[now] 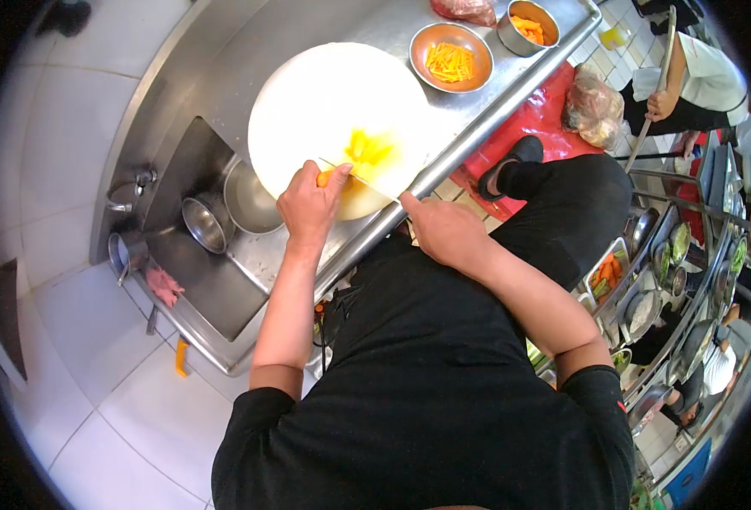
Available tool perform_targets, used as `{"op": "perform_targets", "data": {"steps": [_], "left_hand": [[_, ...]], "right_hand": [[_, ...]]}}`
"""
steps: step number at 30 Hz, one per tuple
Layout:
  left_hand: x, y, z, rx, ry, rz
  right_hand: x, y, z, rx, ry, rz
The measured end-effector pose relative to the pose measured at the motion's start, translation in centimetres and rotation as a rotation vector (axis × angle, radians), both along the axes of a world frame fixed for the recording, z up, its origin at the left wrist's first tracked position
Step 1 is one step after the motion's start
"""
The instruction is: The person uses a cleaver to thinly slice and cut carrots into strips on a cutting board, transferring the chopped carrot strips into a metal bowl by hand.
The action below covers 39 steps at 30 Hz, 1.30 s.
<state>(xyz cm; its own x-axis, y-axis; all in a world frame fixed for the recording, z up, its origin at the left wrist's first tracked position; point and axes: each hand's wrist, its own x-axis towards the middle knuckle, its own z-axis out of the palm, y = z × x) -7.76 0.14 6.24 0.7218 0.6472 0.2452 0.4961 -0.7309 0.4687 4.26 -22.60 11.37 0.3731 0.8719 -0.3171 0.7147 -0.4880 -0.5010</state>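
A round white cutting board (307, 98) lies on the steel counter in front of me. My left hand (307, 208) is closed on a piece of carrot (323, 178) at the board's near side, fingertips beside the blade. In my right hand (445, 228), wrapped round a handle that the fingers hide, is a knife (374, 187); its thin blade reaches left across the board to the carrot. Just beyond the blade, bright orange-yellow cut pieces (367, 149) are spread on the board, partly washed out by glare.
Beyond the board stand a bowl of orange strips (450, 62) and a metal pot of orange chunks (528, 31). At left is a sink (197, 293) with metal pots and a pink cloth (164, 286). A plastic bag (594, 106) rests on red sheeting; another person (690, 81) grips a pole.
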Motion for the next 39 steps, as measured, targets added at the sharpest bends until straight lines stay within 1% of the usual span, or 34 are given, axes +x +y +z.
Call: {"op": "perform_targets", "data": {"steps": [3, 6, 9, 11, 15, 20, 27, 33, 35, 36, 38, 39], "left_hand": [[-0.4, 0.2, -0.5, 0.001, -0.022, 0.005], [-0.8, 0.5, -0.6, -0.027, 0.02, 0.012], [-1.1, 0.5, -0.6, -0.019, -0.016, -0.033], [-1.2, 0.5, -0.8, -0.017, -0.103, -0.061], [-1.6, 0.7, -1.2, -0.018, -0.097, -0.08], [-1.4, 0.7, -0.9, -0.02, -0.099, -0.108], [-0.8, 0.4, -0.8, 0.015, -0.084, -0.151], [-0.8, 0.1, -0.2, 0.075, -0.057, -0.184], [-1.5, 0.3, 0.3, 0.047, -0.057, -0.208], [-2.0, 0.2, 0.8, 0.046, -0.055, -0.202], [-3.0, 0.4, 2.1, -0.202, -0.012, -0.161], [-3.7, 0.9, 1.7, -0.202, -0.01, -0.157]], "right_hand": [[0.0, 0.0, 0.1, -0.004, 0.005, 0.007], [-0.1, 0.0, 0.3, 0.0, -0.017, -0.01], [-0.1, 0.1, 1.2, 0.044, -0.008, 0.013], [0.0, 0.2, 1.5, 0.054, -0.037, 0.036], [0.3, 0.3, 0.9, 0.062, -0.044, 0.039], [0.8, 0.8, 1.3, -0.002, -0.034, 0.036], [1.4, 1.1, 1.5, -0.02, -0.001, 0.036], [1.5, 1.2, 2.4, -0.103, 0.107, -0.005], [1.8, 0.6, 3.0, -0.012, 0.284, -0.173], [2.1, 0.3, 3.2, -0.015, 0.286, -0.167], [2.7, -0.5, 3.3, 0.075, 0.216, -0.245], [3.1, -0.9, 2.7, 0.097, 0.225, -0.263]]}}
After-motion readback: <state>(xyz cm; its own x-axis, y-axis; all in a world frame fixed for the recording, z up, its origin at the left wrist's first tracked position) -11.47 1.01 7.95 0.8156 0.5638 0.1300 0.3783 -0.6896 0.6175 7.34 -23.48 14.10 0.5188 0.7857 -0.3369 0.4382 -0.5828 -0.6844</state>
